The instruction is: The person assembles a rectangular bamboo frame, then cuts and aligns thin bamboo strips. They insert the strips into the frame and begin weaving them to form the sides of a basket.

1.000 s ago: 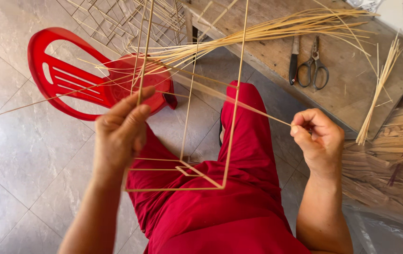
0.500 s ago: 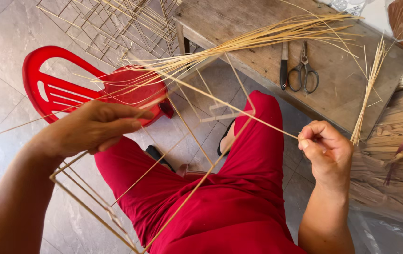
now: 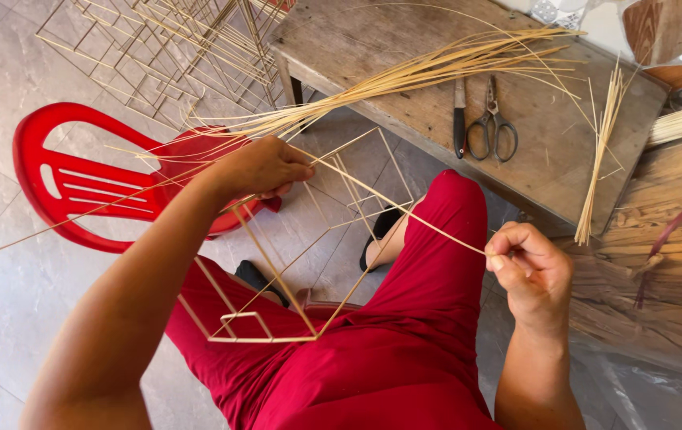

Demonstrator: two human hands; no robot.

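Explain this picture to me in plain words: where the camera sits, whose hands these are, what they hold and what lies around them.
The camera sits on a person's head and looks down, so you see their own arms and lap in red clothing. The left hand holds the top of an open frame of thin sticks, shaped like a box and resting over the knees. The right hand pinches one long thin strip that runs across to the frame. Ahead stands a worn wooden bench with scissors, a dark-handled knife and a long bundle of strips. A red plastic chair lies on the tiled floor, with more stick frames beyond.
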